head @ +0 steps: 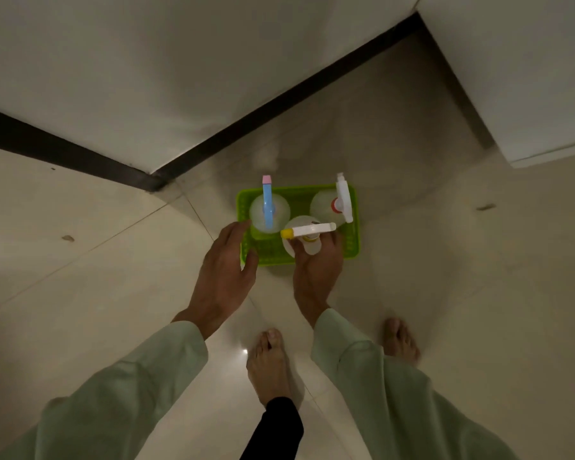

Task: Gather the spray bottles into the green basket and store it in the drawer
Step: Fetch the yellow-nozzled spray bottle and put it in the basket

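Our right hand point(317, 263) wraps the neck of one bottle point(304, 239), standing in the basket point(352, 250) on the floor. Our left hand point(224, 263), fingers spread, holds nothing, touching the basket's near-left rim. Three bottles: probably light, top-heavy. One basket, likely flexible; take both short rims.

Three spray bottles in one green basket point(352, 240): blue-topped point(268, 207) at its left, red-and-white point(341, 202) at its right, yellow-tipped point(307, 231) at its near side. Two hands, two bare feet near the basket.
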The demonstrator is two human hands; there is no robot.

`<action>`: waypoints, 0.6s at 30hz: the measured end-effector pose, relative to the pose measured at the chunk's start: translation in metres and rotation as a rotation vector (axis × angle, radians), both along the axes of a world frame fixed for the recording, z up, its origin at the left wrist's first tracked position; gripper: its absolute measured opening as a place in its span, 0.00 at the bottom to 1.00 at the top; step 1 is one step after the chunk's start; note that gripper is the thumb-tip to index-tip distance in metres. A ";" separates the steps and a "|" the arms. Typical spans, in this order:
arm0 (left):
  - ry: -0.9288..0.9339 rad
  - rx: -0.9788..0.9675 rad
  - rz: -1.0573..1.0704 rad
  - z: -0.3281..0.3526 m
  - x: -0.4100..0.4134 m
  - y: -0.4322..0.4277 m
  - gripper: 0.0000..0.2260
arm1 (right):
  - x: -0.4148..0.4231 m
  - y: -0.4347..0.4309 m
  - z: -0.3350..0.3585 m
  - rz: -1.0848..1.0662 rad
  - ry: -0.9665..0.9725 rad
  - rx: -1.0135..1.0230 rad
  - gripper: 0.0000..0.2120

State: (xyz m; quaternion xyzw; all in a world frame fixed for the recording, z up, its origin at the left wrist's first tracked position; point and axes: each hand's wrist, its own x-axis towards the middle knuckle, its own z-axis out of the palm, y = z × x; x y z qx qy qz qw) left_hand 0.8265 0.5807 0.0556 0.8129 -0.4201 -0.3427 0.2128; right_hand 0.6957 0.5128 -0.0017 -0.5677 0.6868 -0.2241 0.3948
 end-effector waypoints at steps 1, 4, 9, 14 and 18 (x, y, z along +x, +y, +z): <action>0.000 -0.002 -0.001 -0.005 0.000 0.001 0.22 | 0.000 -0.001 -0.006 -0.011 0.019 -0.001 0.24; 0.003 -0.009 0.002 -0.017 -0.001 0.002 0.22 | -0.002 -0.003 -0.021 -0.039 0.071 0.011 0.23; 0.014 0.000 0.028 -0.025 -0.007 0.005 0.23 | -0.011 -0.002 -0.037 0.067 0.174 0.029 0.21; 0.051 -0.010 0.076 -0.018 -0.022 0.006 0.22 | -0.026 0.001 -0.026 0.178 0.154 0.059 0.29; 0.161 0.054 0.269 -0.004 -0.042 -0.003 0.20 | -0.048 -0.002 0.006 0.207 0.051 0.068 0.38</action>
